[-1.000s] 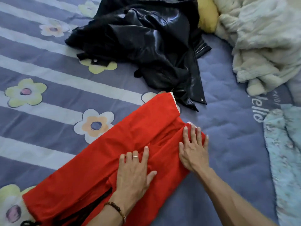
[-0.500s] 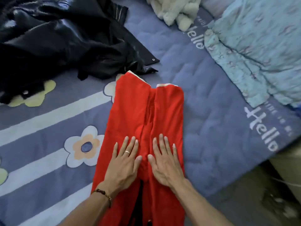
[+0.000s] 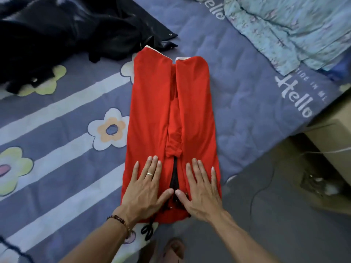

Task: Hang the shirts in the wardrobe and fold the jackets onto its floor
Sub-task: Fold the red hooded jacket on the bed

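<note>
A red jacket [image 3: 152, 111] lies folded lengthwise into a long narrow strip on the bed, both sides turned in to the middle, a dark zip showing near its lower end. My left hand [image 3: 146, 188] lies flat on the jacket's lower left part, fingers straight, a ring on one finger. My right hand [image 3: 201, 188] lies flat on the lower right part. The two thumbs almost meet over the zip. A black shiny jacket [image 3: 62, 35] sits crumpled at the upper left, its corner just above the red jacket's far end.
The bed has a blue-grey flowered cover [image 3: 57, 139]. A pale blue quilt [image 3: 284, 29] lies at the upper right. The bed's edge runs diagonally on the right, with grey floor [image 3: 284, 224], cables and a beige box [image 3: 334, 141] beyond it. A foot in a sandal [image 3: 172, 249] shows below.
Both hands slid down the red jacket toward its near end, staying flat and side by side. The view swung so the jacket now lies straight ahead instead of slanted.
</note>
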### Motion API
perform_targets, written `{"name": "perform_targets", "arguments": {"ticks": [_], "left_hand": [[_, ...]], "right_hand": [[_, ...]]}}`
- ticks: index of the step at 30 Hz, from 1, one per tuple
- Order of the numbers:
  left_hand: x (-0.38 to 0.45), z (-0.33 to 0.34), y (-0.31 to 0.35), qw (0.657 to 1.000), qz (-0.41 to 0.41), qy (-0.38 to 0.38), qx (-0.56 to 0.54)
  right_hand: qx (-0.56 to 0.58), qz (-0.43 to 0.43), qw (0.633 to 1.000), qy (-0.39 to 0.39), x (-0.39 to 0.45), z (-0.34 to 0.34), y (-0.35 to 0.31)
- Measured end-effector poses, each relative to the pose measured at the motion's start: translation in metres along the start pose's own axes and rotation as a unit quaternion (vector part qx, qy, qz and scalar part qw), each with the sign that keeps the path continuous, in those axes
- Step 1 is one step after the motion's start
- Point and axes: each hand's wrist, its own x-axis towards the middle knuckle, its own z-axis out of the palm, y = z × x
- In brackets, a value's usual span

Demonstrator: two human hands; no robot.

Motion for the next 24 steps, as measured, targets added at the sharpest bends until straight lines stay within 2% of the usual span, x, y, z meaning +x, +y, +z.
{"name": "perform_targets", "arguments": {"ticks": [4,7,9,12,15,18,21,24], "left_hand": [[-0.041,-0.002,-0.003,0.996,0.064,-0.042,0.042],[-0.051,0.006,0.000,0.996,0.047,-0.050,0.052],[-0.048,0.009,0.006,0.997,0.036,-0.037,0.058],[-0.040,0.012,0.014,0.997,0.026,-0.016,0.072],[-0.031,0.002,0.021,0.995,0.047,0.015,0.087],[-0.015,-0.024,0.022,0.997,0.026,0.057,0.040],[0.003,-0.047,0.011,1.000,-0.012,-0.012,0.016],[0.015,-0.067,-0.008,0.996,0.021,-0.091,-0.011]], "right_hand": [[-0.056,-0.114,0.989,-0.078,-0.033,-0.008,0.020],[-0.113,-0.112,0.981,-0.112,-0.039,-0.001,0.020],[-0.108,-0.077,0.987,-0.090,-0.038,0.009,0.009],[-0.076,-0.040,0.996,-0.017,-0.036,0.016,-0.004],[-0.067,-0.053,0.996,-0.011,-0.036,0.016,-0.002],[-0.050,-0.036,0.998,-0.015,-0.031,0.008,-0.004],[-0.025,0.014,1.000,-0.010,-0.022,-0.008,-0.012],[-0.002,0.016,0.999,-0.047,-0.001,-0.041,-0.008]]}}
